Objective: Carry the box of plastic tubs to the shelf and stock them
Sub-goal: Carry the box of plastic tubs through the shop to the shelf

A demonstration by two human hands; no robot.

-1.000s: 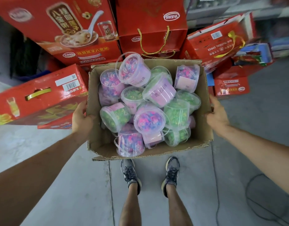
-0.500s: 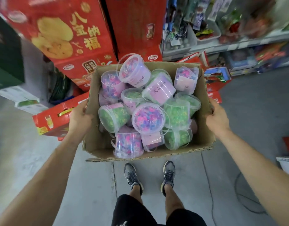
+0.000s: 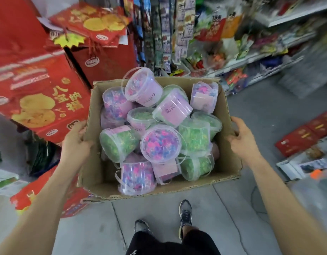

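The open cardboard box (image 3: pixel 227 162) I carry brims with clear, handled plastic tubs (image 3: pixel 160 143) of pink-purple or green beads, heaped askew.
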